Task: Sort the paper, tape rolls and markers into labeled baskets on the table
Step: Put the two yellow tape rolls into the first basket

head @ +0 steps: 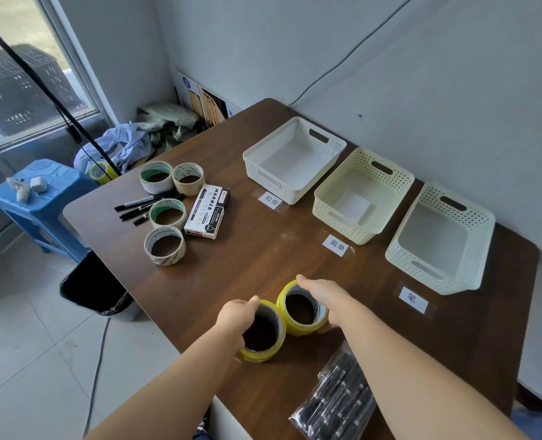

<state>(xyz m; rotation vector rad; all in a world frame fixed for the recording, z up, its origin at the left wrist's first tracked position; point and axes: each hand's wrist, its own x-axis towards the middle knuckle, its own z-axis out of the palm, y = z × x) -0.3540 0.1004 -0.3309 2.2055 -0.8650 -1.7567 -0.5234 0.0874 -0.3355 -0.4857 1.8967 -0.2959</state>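
Barely begun: left hand (236, 315) has its grip round the nearer yellow tape roll (265, 355), right hand (322, 295) round the farther yellow tape roll (304, 328), at lower centre; one white paper sheet (355, 204) lies in the middle cream plastic basket (333, 222)

Surface (263, 249) | far right, in a row: left basket (276, 182), middle basket (342, 224) holding paper sheet (355, 206), right basket (422, 274), 1 label (270, 200) before each | far left: 4 tape rolls (165, 225) beside loose markers (136, 207), marker box (207, 211) right of them | near edge: left near roll (265, 355) just beside right near roll (304, 328), marker bag (336, 398) right of them
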